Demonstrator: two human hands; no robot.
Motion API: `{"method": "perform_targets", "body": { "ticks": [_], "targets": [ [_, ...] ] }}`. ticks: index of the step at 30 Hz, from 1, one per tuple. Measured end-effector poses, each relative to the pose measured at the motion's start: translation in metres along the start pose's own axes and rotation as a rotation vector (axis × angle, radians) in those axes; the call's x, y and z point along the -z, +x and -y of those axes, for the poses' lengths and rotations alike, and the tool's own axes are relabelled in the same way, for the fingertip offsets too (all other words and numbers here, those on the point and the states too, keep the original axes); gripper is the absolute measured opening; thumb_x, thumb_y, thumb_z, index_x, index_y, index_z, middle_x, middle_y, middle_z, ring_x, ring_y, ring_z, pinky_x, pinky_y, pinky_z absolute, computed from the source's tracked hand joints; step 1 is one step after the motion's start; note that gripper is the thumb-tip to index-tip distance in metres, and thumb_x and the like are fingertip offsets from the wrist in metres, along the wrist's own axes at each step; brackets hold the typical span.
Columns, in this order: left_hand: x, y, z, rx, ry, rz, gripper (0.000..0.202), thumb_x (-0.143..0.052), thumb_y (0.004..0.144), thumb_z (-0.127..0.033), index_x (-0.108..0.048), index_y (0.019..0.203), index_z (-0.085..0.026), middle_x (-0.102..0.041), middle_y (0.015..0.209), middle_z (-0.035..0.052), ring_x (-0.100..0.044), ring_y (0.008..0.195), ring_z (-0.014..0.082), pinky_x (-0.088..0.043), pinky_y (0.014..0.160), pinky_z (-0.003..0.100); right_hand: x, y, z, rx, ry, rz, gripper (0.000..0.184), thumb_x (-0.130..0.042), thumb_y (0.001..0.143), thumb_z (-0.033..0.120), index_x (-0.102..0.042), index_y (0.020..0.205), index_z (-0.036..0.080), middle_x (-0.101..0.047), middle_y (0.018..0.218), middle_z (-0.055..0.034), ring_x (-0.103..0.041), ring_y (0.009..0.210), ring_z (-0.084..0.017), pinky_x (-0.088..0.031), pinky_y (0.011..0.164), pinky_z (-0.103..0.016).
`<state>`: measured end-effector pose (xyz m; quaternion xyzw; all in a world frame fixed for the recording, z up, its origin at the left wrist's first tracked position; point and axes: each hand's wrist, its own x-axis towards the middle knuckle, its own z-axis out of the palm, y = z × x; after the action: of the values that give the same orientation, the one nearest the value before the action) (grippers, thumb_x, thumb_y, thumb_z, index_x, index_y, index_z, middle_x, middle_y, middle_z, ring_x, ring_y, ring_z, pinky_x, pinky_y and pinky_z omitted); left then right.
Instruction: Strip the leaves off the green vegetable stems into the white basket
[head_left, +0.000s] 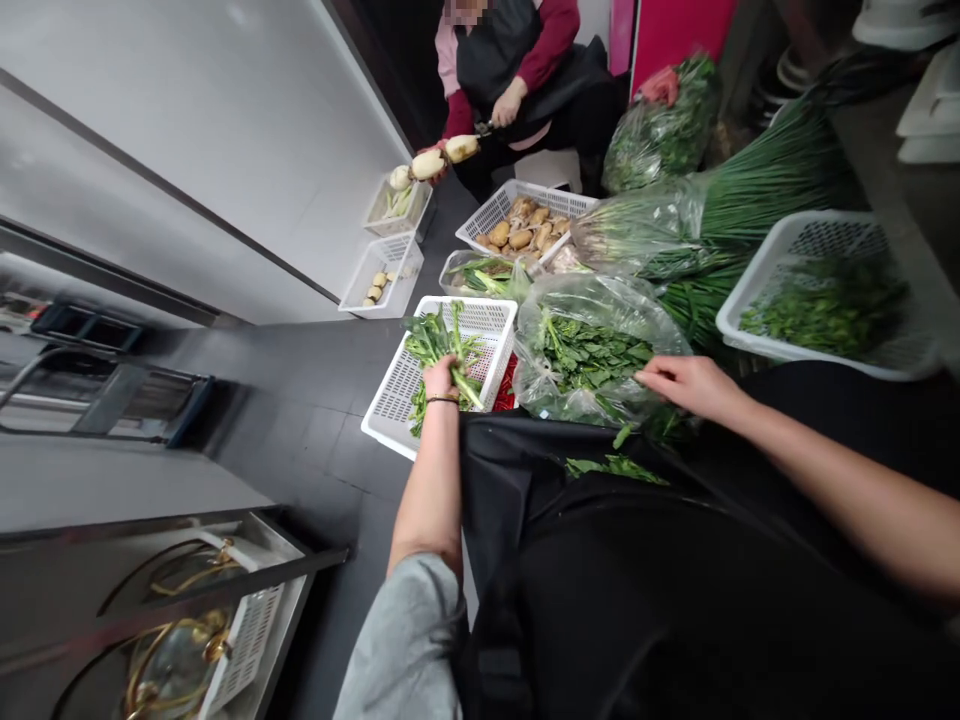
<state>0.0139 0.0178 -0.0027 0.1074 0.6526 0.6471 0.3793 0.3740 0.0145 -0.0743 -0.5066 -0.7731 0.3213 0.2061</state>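
Observation:
My left hand [439, 377] is wrapped round a bunch of leafy green vegetables [431, 338], stems pointing down to the right. It is over a white slotted basket [390, 405], where more green leaves lie beneath. On the right, my right hand [694, 385] is closed in a pinch at the edge of a clear plastic bag [551, 300]. Dark leafy greens [592, 352] fill this open bag. Loose leaves [616, 467] rest on my black apron [540, 440]. Whatever else may be between my right fingertips is too small to make out.
Opposite, a person [499, 60] holds white radishes [429, 163]. A potato basket [472, 228], bagged long green stalks [780, 170] and a white basket of herbs [727, 318] stand around. Red peppers [506, 385] show beside my basket. A metal rack [300, 565] is at lower left.

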Motion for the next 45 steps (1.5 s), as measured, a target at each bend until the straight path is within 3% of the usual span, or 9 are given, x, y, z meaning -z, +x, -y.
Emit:
{"method": "perform_targets", "body": {
  "ticks": [5, 10, 13, 16, 24, 29, 33, 39, 45],
  "targets": [
    [0.012, 0.006, -0.007, -0.099, 0.008, -0.051, 0.019, -0.059, 0.053, -0.002, -0.048, 0.064, -0.014, -0.053, 0.057, -0.0042, -0.051, 0.049, 0.007, -0.044, 0.045, 0.019, -0.011, -0.008, -0.034, -0.065, -0.304, 0.383, 0.026, -0.062, 0.069, 0.04, -0.065, 0.083, 0.019, -0.067, 0.079, -0.0076, -0.061, 0.067, -0.022, -0.04, 0.058, -0.03],
    [-0.019, -0.079, 0.044, 0.19, 0.081, 0.568, 0.019, -0.07, 0.05, -0.014, -0.058, 0.065, -0.009, -0.057, 0.052, 0.0004, -0.052, 0.043, 0.0098, -0.048, 0.045, 0.025, -0.017, 0.016, 0.021, -0.019, 0.232, 0.238, 0.058, -0.059, 0.07, 0.054, -0.061, 0.114, 0.016, -0.068, 0.095, -0.0085, -0.062, 0.069, -0.017, -0.046, 0.061, -0.028],
    [-0.04, -0.121, 0.068, 0.331, 0.073, 0.773, 0.023, -0.072, 0.051, -0.016, -0.063, 0.07, -0.008, -0.063, 0.057, 0.0042, -0.058, 0.047, 0.0128, -0.052, 0.054, 0.029, -0.011, 0.033, 0.066, 0.007, 0.465, 0.138, 0.043, -0.061, 0.07, 0.053, -0.068, 0.086, 0.014, -0.067, 0.071, -0.0037, -0.056, 0.055, -0.013, -0.042, 0.05, -0.024],
    [-0.046, -0.136, 0.075, 0.398, 0.009, 0.777, 0.022, -0.07, 0.056, -0.019, -0.064, 0.073, -0.006, -0.069, 0.071, 0.0115, -0.066, 0.062, 0.0198, -0.054, 0.066, 0.035, -0.009, 0.039, 0.084, -0.092, 0.548, 0.099, 0.039, -0.066, 0.067, 0.051, -0.06, 0.054, 0.014, -0.059, 0.049, -0.0017, -0.05, 0.044, -0.01, -0.037, 0.042, -0.022],
    [-0.045, -0.138, 0.076, 0.305, -0.12, 0.513, 0.015, -0.068, 0.058, -0.018, -0.061, 0.064, -0.007, -0.063, 0.061, 0.0074, -0.056, 0.049, 0.0112, -0.044, 0.046, 0.023, -0.017, 0.023, 0.079, -0.197, 0.729, 0.081, 0.044, -0.062, 0.071, 0.058, -0.061, 0.058, 0.015, -0.065, 0.056, -0.0074, -0.061, 0.05, -0.016, -0.052, 0.053, -0.029],
    [-0.048, -0.138, 0.071, 0.262, -0.222, 0.425, 0.013, -0.068, 0.054, -0.013, -0.056, 0.057, -0.009, -0.058, 0.054, 0.0038, -0.054, 0.049, 0.0094, -0.038, 0.045, 0.02, -0.015, -0.007, 0.095, 0.324, 0.342, -0.209, 0.026, -0.049, 0.087, 0.036, -0.068, 0.091, 0.019, -0.069, 0.089, -0.0081, -0.064, 0.084, -0.018, -0.05, 0.078, -0.03],
    [-0.045, -0.133, 0.067, 0.334, -0.207, 0.405, 0.018, -0.072, 0.056, -0.017, -0.058, 0.064, -0.009, -0.059, 0.057, 0.0034, -0.054, 0.049, 0.0088, -0.04, 0.047, 0.02, -0.01, -0.024, 0.105, 0.693, 0.278, 0.018, 0.02, -0.049, 0.086, 0.028, -0.067, 0.091, 0.021, -0.068, 0.091, -0.0074, -0.063, 0.085, -0.017, -0.049, 0.076, -0.028],
    [-0.042, -0.135, 0.067, 0.369, -0.158, 0.53, 0.022, -0.075, 0.059, -0.02, -0.059, 0.069, -0.008, -0.06, 0.061, 0.0043, -0.057, 0.053, 0.0106, -0.043, 0.049, 0.021, 0.009, 0.005, 0.093, 0.083, 0.764, 0.182, 0.028, -0.058, 0.079, 0.041, -0.064, 0.091, 0.017, -0.065, 0.068, -0.0036, -0.061, 0.058, -0.015, -0.051, 0.054, -0.028],
    [-0.043, -0.148, 0.072, 0.307, -0.116, 0.657, 0.033, -0.078, 0.058, -0.026, -0.062, 0.082, -0.009, -0.063, 0.074, 0.0063, -0.058, 0.059, 0.0115, -0.044, 0.048, 0.021, 0.003, 0.034, 0.089, -0.073, 0.923, 0.136, 0.041, -0.07, 0.064, 0.053, -0.059, 0.07, 0.015, -0.061, 0.055, -0.0029, -0.057, 0.048, -0.014, -0.051, 0.052, -0.029]
  ]
}}
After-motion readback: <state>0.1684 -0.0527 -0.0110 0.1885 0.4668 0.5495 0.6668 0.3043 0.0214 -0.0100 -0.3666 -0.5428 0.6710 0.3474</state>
